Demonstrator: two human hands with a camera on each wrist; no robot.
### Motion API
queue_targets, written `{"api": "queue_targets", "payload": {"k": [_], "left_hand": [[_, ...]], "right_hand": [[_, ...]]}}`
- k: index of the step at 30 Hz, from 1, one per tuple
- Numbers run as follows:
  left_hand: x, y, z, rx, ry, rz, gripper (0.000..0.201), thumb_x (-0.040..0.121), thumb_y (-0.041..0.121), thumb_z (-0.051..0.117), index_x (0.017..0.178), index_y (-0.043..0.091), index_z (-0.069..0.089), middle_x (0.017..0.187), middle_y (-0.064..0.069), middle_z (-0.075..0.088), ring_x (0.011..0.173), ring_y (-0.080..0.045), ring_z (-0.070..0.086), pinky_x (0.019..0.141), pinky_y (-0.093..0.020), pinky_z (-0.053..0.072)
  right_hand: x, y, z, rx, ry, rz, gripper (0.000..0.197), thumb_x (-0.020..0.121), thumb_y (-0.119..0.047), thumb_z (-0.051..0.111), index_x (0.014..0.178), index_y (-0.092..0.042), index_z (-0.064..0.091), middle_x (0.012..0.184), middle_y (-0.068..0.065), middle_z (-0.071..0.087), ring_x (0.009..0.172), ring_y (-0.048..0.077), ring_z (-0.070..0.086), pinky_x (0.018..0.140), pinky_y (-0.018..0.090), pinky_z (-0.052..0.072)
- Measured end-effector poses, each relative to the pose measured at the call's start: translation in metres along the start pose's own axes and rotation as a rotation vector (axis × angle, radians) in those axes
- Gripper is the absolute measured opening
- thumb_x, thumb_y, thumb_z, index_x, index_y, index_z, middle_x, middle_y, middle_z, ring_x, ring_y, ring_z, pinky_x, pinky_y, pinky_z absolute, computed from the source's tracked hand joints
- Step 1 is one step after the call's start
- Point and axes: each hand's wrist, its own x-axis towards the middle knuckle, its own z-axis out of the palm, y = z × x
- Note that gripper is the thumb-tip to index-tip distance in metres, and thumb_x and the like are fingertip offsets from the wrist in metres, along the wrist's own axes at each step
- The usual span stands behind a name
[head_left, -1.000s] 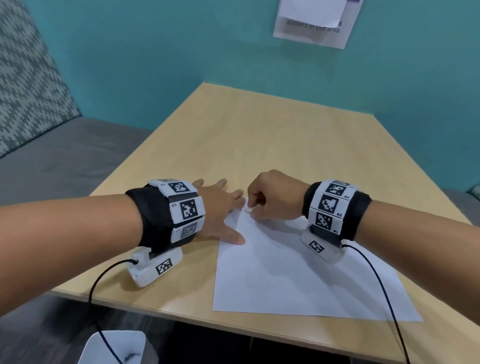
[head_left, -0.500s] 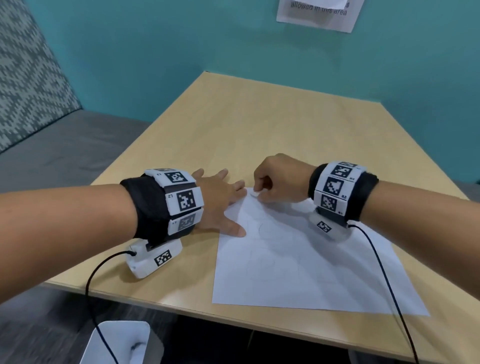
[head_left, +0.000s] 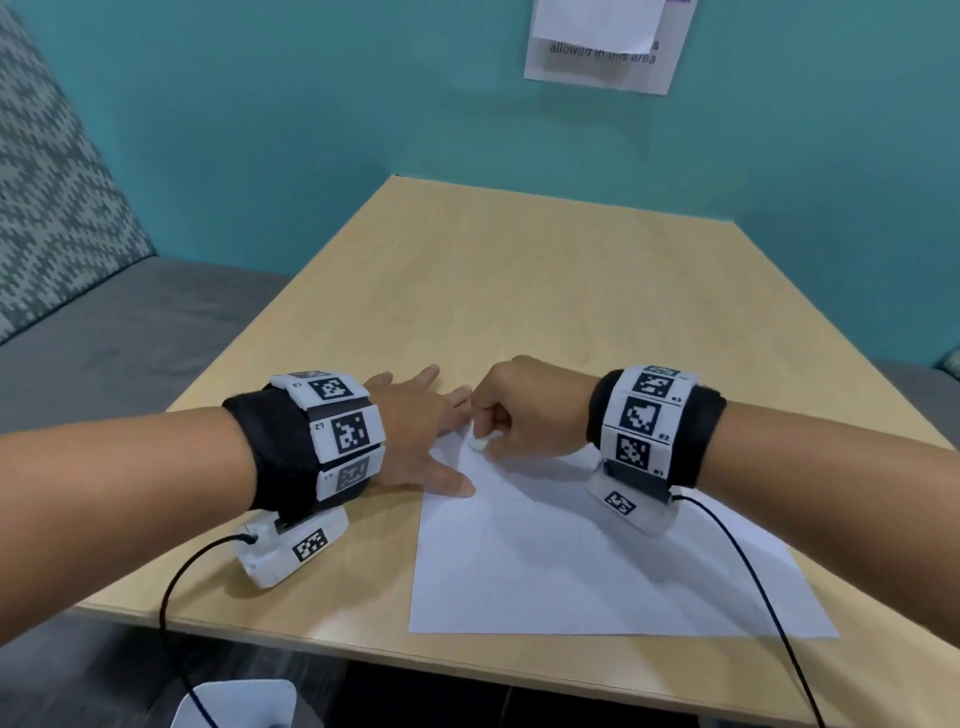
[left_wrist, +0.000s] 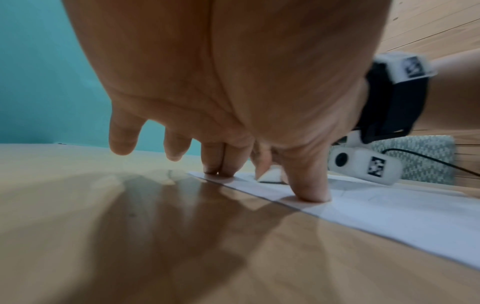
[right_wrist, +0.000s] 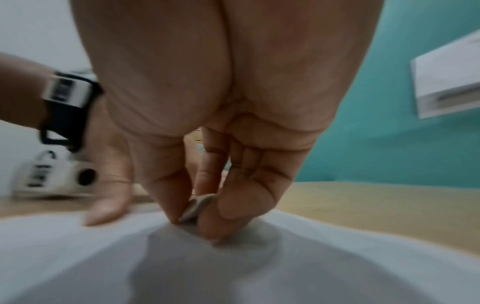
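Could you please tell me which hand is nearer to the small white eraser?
Right. The right hand pinches the eraser; the left hand presses the paper just beside it.

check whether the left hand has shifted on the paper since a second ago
No. The left hand still presses the paper's far left corner, its thumb on the sheet's left edge as before.

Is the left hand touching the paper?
Touching. The left wrist view shows the left hand pressing its thumb onto the paper with no gap.
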Motion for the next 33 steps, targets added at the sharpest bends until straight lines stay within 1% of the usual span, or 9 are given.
{"api": "queue_targets", "payload": {"k": [3,8,12,16,20,26,28,31,33], "left_hand": [[0.001,0.001,0.0,0.04,-0.02,-0.017,0.095,0.086,0.076,0.044,0.159,0.03,0.003,0.165,0.015,-0.008,0.152,-0.022,-0.013,0.12,-0.056,0.008],[0.001,-0.001,0.0,0.021,-0.015,0.008,0.092,0.086,0.075,0.045,0.158,0.035,0.005,0.165,0.016,-0.008,0.152,-0.024,-0.014,0.119,-0.058,0.009],[0.0,0.001,-0.003,0.051,-0.044,-0.021,0.096,0.087,0.075,0.044,0.159,0.03,0.0,0.164,0.015,-0.011,0.151,-0.022,-0.017,0.12,-0.056,0.007],[-0.001,0.002,-0.004,0.059,-0.038,-0.009,0.094,0.088,0.074,0.045,0.159,0.029,0.002,0.165,0.014,-0.009,0.152,-0.024,-0.016,0.12,-0.057,0.009],[-0.002,0.004,-0.01,0.125,-0.058,-0.026,0.094,0.087,0.075,0.043,0.159,0.029,0.003,0.165,0.013,-0.008,0.151,-0.023,-0.018,0.12,-0.057,0.005],[0.015,0.012,-0.018,0.096,-0.067,0.058,0.094,0.088,0.07,0.048,0.157,0.037,-0.008,0.165,0.017,-0.003,0.151,-0.024,-0.017,0.119,-0.06,0.001],[0.017,0.011,-0.018,0.109,-0.076,0.07,0.092,0.087,0.071,0.046,0.157,0.038,-0.003,0.165,0.018,0.0,0.151,-0.025,-0.018,0.118,-0.063,0.001],[0.012,0.011,-0.019,0.051,-0.049,0.076,0.068,0.088,0.067,0.051,0.148,0.036,0.038,0.163,0.018,0.012,0.15,-0.023,-0.023,0.118,-0.062,-0.001],[0.01,0.01,-0.018,0.036,-0.019,0.074,0.065,0.088,0.067,0.053,0.144,0.036,0.043,0.165,0.013,0.008,0.149,-0.025,-0.025,0.118,-0.062,-0.001]], "right_hand": [[0.007,0.025,-0.014,-0.021,0.075,0.12,0.007,0.079,-0.015,0.066,0.075,-0.02,0.064,0.065,-0.014,0.053,0.068,0.014,0.055,0.06,0.021,0.043],[0.0,0.003,0.004,0.003,0.019,-0.001,0.004,0.079,-0.017,0.066,0.077,-0.019,0.064,0.064,-0.011,0.054,0.063,0.013,0.054,0.063,0.028,0.049],[0.004,0.027,-0.012,-0.013,0.067,0.141,0.011,0.078,-0.017,0.067,0.072,-0.022,0.06,0.065,-0.013,0.054,0.065,0.012,0.054,0.062,0.024,0.043],[0.002,0.011,0.0,-0.026,0.017,0.064,0.01,0.079,-0.02,0.066,0.072,-0.022,0.059,0.065,-0.012,0.053,0.065,0.013,0.054,0.061,0.027,0.048],[0.001,0.024,-0.007,0.01,0.06,0.151,0.01,0.079,-0.022,0.068,0.073,-0.024,0.06,0.066,-0.013,0.052,0.063,0.01,0.052,0.06,0.023,0.042],[0.004,0.018,-0.002,-0.018,0.047,0.132,0.008,0.081,-0.017,0.066,0.081,-0.009,0.066,0.076,0.007,0.065,0.071,0.024,0.059,0.066,0.034,0.051],[0.003,0.018,-0.003,-0.005,0.049,0.138,0.009,0.082,-0.017,0.065,0.08,-0.008,0.066,0.078,0.007,0.066,0.072,0.025,0.06,0.067,0.034,0.052],[-0.008,-0.003,0.007,0.031,0.013,0.027,0.007,0.08,-0.015,0.065,0.077,-0.01,0.067,0.071,0.002,0.062,0.066,0.02,0.056,0.064,0.032,0.05],[-0.011,-0.008,0.01,0.046,-0.007,-0.006,0.008,0.079,-0.015,0.065,0.077,-0.008,0.068,0.069,0.002,0.062,0.065,0.02,0.056,0.064,0.032,0.05]]}}
